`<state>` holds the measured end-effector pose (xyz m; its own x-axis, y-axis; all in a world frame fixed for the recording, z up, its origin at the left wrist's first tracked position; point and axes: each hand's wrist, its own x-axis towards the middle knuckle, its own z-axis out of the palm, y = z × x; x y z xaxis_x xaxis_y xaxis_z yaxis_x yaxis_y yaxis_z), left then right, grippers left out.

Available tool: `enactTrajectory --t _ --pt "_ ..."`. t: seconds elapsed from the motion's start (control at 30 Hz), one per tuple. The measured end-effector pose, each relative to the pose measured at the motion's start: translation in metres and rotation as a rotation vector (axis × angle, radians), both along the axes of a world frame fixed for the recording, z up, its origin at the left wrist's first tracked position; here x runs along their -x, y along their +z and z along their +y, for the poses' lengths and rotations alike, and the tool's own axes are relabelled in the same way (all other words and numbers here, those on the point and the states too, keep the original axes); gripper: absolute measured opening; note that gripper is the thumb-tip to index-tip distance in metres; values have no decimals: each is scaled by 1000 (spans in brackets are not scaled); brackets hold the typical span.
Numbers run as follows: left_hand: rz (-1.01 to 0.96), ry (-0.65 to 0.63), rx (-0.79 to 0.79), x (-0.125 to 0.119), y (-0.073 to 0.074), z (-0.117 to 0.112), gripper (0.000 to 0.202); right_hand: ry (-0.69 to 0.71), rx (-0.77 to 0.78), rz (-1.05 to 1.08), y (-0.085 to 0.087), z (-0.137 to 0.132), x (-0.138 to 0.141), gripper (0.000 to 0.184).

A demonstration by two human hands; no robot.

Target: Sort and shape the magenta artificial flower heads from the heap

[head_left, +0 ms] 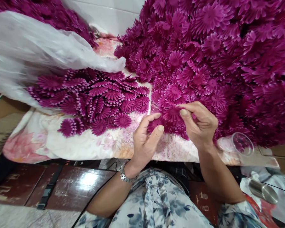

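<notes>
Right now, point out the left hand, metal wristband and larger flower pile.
Left hand [144, 140]: head view, its middle.
Metal wristband [125, 174]: head view, its links.
Larger flower pile [211, 68]: head view, its middle.

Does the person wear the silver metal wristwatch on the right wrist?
No, the silver metal wristwatch circles the wrist of the left hand, while the right hand has a bare wrist.

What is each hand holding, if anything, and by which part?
Left hand: apparently a round magenta petalled flower, by its edge, between thumb and forefinger. Right hand: fingertips nearly together; anything held cannot be told.
</notes>
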<state>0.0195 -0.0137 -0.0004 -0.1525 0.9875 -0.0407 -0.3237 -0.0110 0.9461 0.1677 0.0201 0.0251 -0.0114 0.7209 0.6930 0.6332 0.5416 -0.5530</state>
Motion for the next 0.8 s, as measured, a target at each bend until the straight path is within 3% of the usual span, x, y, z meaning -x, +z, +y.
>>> enactTrajectory --t 0.1,0.23,0.47,0.57,0.7,0.8 --pt "176 -18 -137 -3 1 7 23 8 20 -67 -3 -1 1 13" --pt "230 -63 -109 -8 -5 14 12 124 78 -101 -8 -2 3 12" --pt "39 37 -55 -9 -17 17 7 184 156 -249 -5 -10 -4 24" --pt "-6 107 -43 -3 -18 18 6 57 56 -339 5 -3 -16 24" --pt "-18 98 -21 2 -20 17 5 -253 -282 -504 8 17 -28 18" --pt "-14 55 7 3 -24 13 6 -128 -226 -723 -2 23 -29 20"
